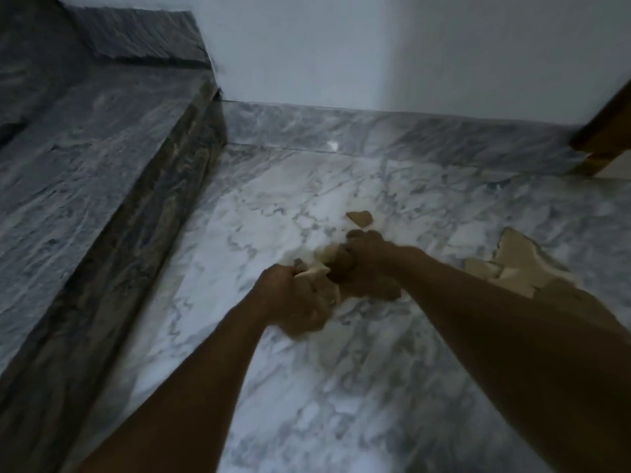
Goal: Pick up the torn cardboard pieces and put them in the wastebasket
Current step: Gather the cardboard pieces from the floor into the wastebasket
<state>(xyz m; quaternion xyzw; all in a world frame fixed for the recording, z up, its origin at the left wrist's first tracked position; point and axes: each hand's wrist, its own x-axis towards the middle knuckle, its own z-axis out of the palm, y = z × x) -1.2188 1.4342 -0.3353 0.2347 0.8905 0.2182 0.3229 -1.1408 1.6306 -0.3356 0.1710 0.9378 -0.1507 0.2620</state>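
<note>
Fingers (345, 264) L+R round cardboard pcs (312, 273)

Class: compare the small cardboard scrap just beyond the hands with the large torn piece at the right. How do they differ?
Size: the small scrap is far smaller than the large piece. Place: the small scrap lies just past the right hand; the large piece lies to the right of the right forearm. Both are tan, ragged-edged and lie unheld on the marble floor.
</note>
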